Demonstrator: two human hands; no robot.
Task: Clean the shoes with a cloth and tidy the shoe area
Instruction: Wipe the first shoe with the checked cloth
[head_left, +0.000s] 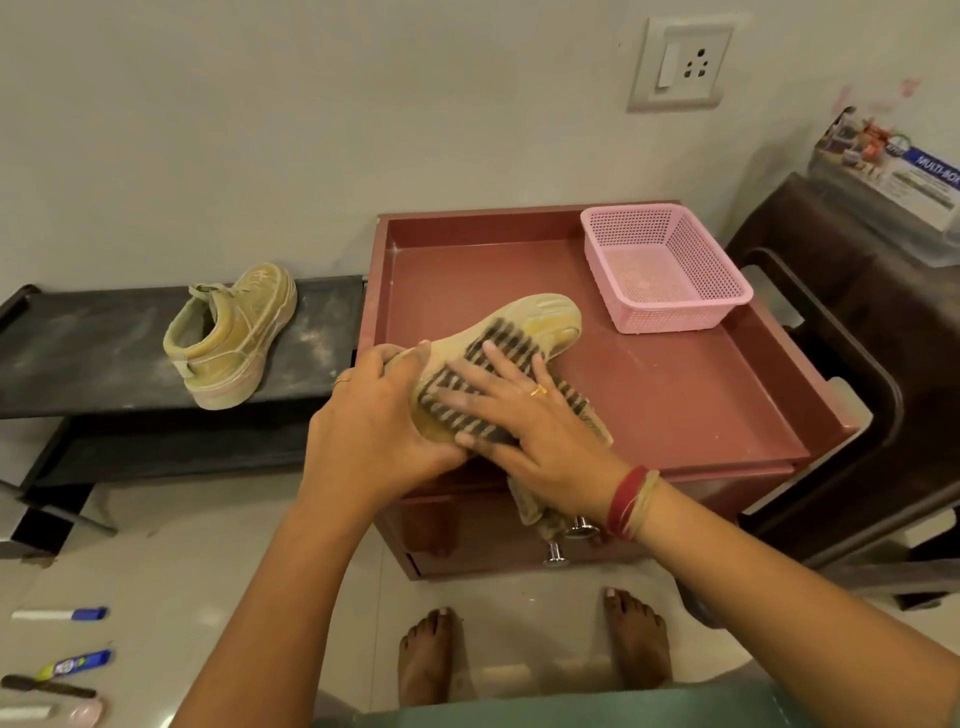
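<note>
Over the front of the red surface (675, 395), gripping a tan shoe (550, 322) by its heel end with the left hand (374, 415), fingers curled round it, sole turned up and toe pointing away toward the wall. Pressing a striped cloth (511, 345) flat against that sole with the right hand (524, 415), fingers straight and spread (nothing pinched, only pushed down), a loose end of the cloth hanging past the front edge near the drawer knobs (569, 540). Back right on the same surface, a pink basket (675, 314), well apart from the shoe. To the left, on the top shelf of a dusty black shoe rack (93, 353), a second shoe (234, 338) upright on its sole, heel toward the camera. Beside the surface on the right, a dark brown chair (831, 322). Down on the floor (208, 561) at far left, a blue-capped marker (60, 614) and a small tube (75, 665), with two bare feet (428, 654) near the bottom edge
</note>
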